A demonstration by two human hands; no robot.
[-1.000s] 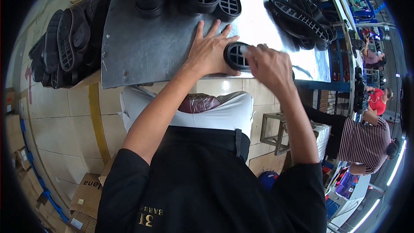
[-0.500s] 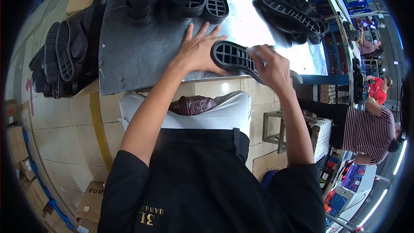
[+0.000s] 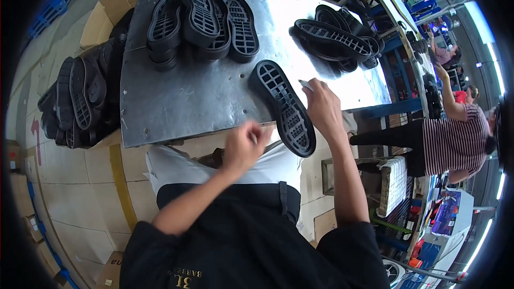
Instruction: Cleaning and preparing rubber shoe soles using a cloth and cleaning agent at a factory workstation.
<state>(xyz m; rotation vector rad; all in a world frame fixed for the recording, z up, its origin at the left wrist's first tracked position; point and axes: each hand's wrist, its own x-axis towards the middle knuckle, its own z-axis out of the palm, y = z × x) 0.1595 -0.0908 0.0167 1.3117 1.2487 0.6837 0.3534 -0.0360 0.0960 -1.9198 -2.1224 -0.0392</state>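
A black shoe sole (image 3: 282, 104) lies with its gridded side up on the metal table. Its near end juts past the front edge, over my lap. My right hand (image 3: 325, 108) is closed just right of the sole, and a small pale, pointed tool (image 3: 306, 84) sticks out from its fingers; its exact kind is unclear. Left of the sole, my left hand (image 3: 245, 147) hangs in front of the table edge. Its fingers look bent but are smeared by motion, and I cannot see anything in them.
Stacked black soles (image 3: 201, 18) stand at the table's far left, and another heap of soles (image 3: 340, 40) lies far right. A cardboard box (image 3: 101, 24) full of soles adjoins the left side. Someone in a striped shirt (image 3: 455, 147) stands at the right beside a stool (image 3: 393, 184).
My left hand has come off the tabletop and drawn back toward me. The sole has swung from lying crosswise to pointing toward me, and my right hand has let go of it.
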